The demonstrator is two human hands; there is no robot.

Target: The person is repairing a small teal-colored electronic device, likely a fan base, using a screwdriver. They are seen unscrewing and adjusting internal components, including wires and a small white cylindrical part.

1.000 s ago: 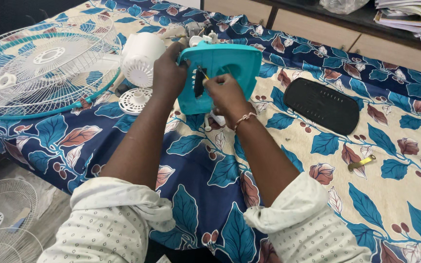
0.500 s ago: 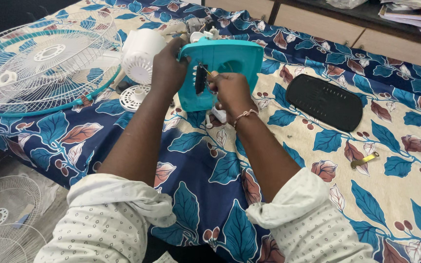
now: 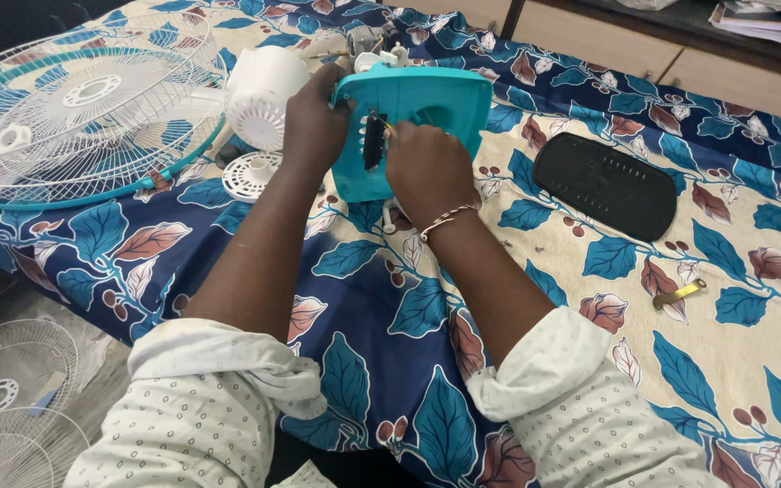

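Note:
A teal plastic fan base housing (image 3: 436, 108) stands tilted on a bed covered with a blue and cream leaf-print sheet (image 3: 589, 262). My left hand (image 3: 314, 122) grips its left edge. My right hand (image 3: 427, 167) rests against its front, fingers pinched at a small black switch block (image 3: 373, 140) set in the housing. A white motor cover (image 3: 264, 95) lies just left of my left hand, with a small white round cap (image 3: 250, 173) below it.
A white wire fan guard with a teal rim (image 3: 74, 117) lies at the left of the bed. A black oval base plate (image 3: 606, 185) sits to the right, a small brass piece (image 3: 678, 294) nearer me. More white guards (image 3: 6, 407) lie on the floor. Wooden drawers (image 3: 680, 54) stand behind.
The view has shifted slightly. My right hand has moved a little down the front of the housing while my left hand keeps its hold.

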